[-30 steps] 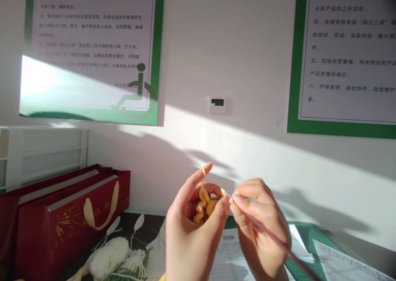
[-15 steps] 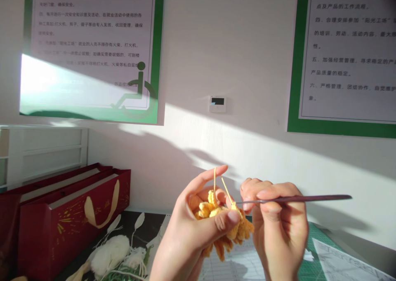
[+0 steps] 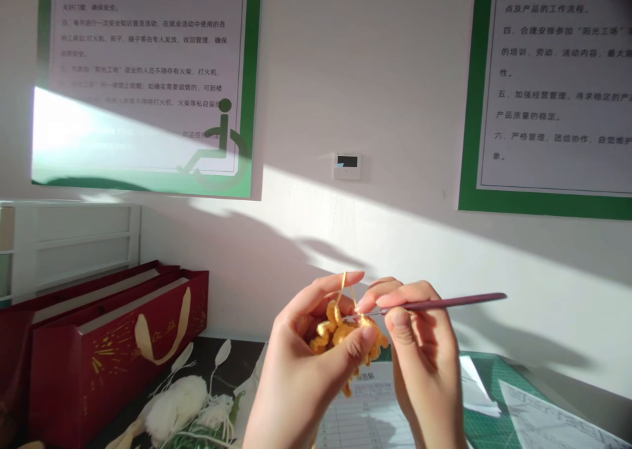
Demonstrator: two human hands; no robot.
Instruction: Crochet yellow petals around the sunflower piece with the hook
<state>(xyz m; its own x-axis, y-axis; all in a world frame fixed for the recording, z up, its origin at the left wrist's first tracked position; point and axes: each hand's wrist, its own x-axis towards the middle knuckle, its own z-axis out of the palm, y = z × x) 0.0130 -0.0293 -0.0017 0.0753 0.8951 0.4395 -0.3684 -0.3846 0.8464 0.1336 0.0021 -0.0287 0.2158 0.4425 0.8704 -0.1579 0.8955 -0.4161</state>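
Note:
My left hand pinches a yellow crocheted piece with several curled petal-like parts, its thumb pressed on the front. A strand of yellow yarn loops over the raised left index finger and runs down to the piece. Between the thumb and fingers of my right hand is a crochet hook with a dark red handle, slanting slightly up to the right. Its thin metal shaft reaches into the yellow work; the hook's tip is hidden there. The fingers of both hands nearly meet above the piece.
Dark red gift bags stand at left before a white rack. White fluffy yarn flowers lie beside them. Printed sheets and a green cutting mat lie under and right of my hands. Behind is a wall with posters.
My right hand has moved left with the crochet hook, pushing its shaft further into the yellow piece. The hook's handle now tilts up more. The left index finger has lowered slightly.

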